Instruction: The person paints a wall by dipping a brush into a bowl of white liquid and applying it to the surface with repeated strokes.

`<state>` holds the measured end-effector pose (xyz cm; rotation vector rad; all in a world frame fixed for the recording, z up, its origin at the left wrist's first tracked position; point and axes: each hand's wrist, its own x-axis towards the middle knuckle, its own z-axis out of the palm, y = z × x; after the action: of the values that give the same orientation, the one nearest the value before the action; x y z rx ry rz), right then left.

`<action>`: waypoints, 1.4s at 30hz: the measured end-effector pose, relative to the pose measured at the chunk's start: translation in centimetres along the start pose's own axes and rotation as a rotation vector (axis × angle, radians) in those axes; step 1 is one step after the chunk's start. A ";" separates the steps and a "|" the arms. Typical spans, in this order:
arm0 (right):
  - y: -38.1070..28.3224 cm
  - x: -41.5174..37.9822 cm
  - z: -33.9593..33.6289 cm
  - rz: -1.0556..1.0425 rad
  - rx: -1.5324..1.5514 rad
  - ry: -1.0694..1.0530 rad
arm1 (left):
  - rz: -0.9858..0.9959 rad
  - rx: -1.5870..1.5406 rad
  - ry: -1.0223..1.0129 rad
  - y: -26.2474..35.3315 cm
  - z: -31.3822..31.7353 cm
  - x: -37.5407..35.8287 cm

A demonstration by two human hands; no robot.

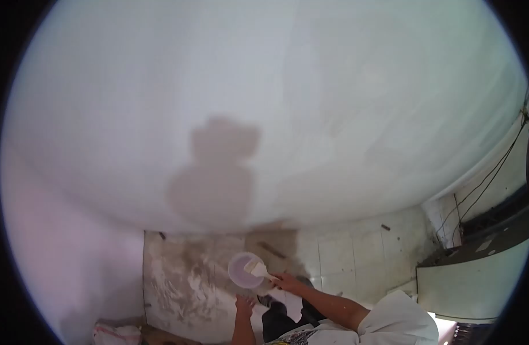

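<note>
My right hand is closed around the handle of a wide paintbrush with a pale handle and light bristles. The bristle end lies over the opening of a round white bucket. Inside the bucket is a pale, lilac-looking liquid. Against the bucket's near side is my left hand, gripping it low down, with the fingers partly hidden beneath. In front of me rises a large whitish wall with uneven, darker patches and a shadow cast on it.
White smears and brown stains mark the tiled floor. A dark strip of debris lies near the wall's foot. At right stands a pale cabinet-like box, with dark cables above it. A whitish sack sits at lower left.
</note>
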<state>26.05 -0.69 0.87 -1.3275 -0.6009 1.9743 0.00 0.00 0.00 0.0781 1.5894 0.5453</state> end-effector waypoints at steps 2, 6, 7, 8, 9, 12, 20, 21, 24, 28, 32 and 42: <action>-1.8 3.0 -0.7 -0.096 -0.022 0.049 | 0.073 0.014 -0.022 1.9 0.6 2.3; -15.9 3.6 -11.1 -0.858 -0.541 0.323 | 0.489 -0.059 -0.273 6.0 15.0 7.0; -15.6 -2.3 -7.8 -0.798 -0.515 0.368 | 0.497 -0.015 -0.255 2.8 11.3 4.3; -17.1 -6.8 -5.4 -0.764 -0.498 0.414 | 0.474 0.034 -0.204 1.8 9.2 1.8; -18.9 -10.9 -3.0 -0.721 -0.478 0.462 | 0.499 0.094 -0.211 1.0 7.3 -0.2; -26.1 -19.5 0.3 -0.813 -0.640 0.644 | 0.567 0.245 -0.272 0.6 4.7 -2.2; -47.1 -33.2 10.6 -1.499 -1.195 1.332 | 0.851 0.720 -0.450 11.1 5.2 -8.8; -48.7 -34.5 12.5 -1.356 -1.250 1.401 | 0.885 0.736 -0.485 12.2 4.9 -9.2; -53.7 -34.3 15.7 -1.384 -1.241 1.588 | 0.966 0.792 -0.572 14.8 3.5 -9.5; -54.0 -29.5 16.3 -1.132 -1.320 1.659 | 1.024 0.869 -0.664 16.4 1.6 -7.3; -51.8 -28.6 16.9 -1.082 -1.328 1.606 | 1.114 0.954 -0.661 18.6 -1.6 -8.1; -49.3 -24.1 14.4 -0.689 -1.438 1.386 | 0.897 0.963 -0.693 17.9 -5.9 -1.7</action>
<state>32.46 14.13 55.23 -2.2721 -1.4295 -0.4189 -10.32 13.45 8.47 1.5803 0.9271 0.3017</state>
